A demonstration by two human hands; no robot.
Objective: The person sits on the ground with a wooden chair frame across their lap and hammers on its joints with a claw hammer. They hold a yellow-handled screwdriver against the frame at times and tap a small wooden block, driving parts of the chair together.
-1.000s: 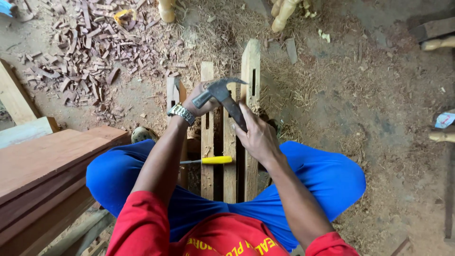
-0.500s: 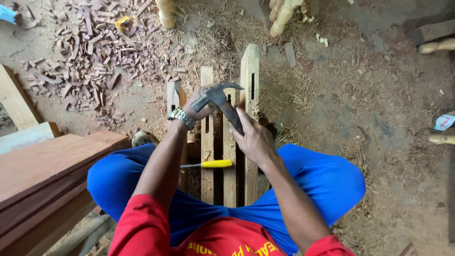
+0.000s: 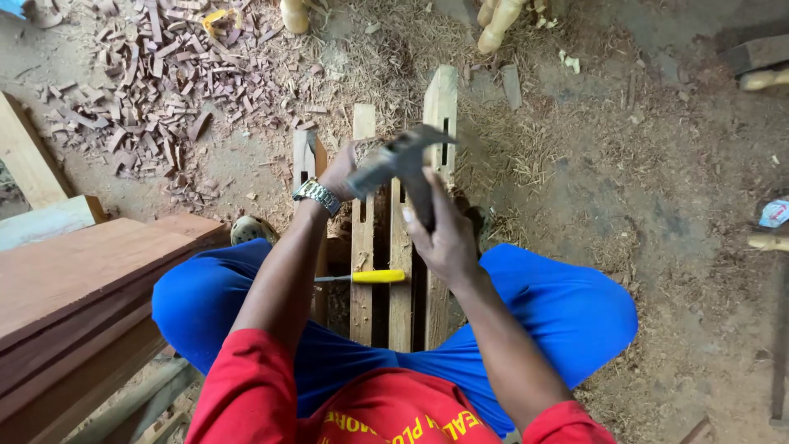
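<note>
Head view looks straight down on a seated person in blue trousers and a red shirt. Right hand (image 3: 448, 238) is closed round the handle of a hammer (image 3: 403, 160), whose metal head is blurred and sits just over the top of the slats (image 3: 399, 279). Left hand (image 3: 341, 168), with a metal watch (image 3: 316, 195) on the wrist, is curled at the left post (image 3: 306, 160) beside the hammer head; it seems to pinch something small there, but I cannot tell what, since the blur hides it. Slats are pale upright boards lying on the ground between the knees, with a taller post (image 3: 441, 115) on the right. Across them, near the lap, lies a tool with a yellow handle (image 3: 378, 276). Left of the person sits a stack of reddish planks (image 3: 74, 279). Beyond the frame the dirt floor is strewn with wood chips (image 3: 140, 90) and sawdust, and pale turned legs (image 3: 497, 20) stand at the top edge
</note>
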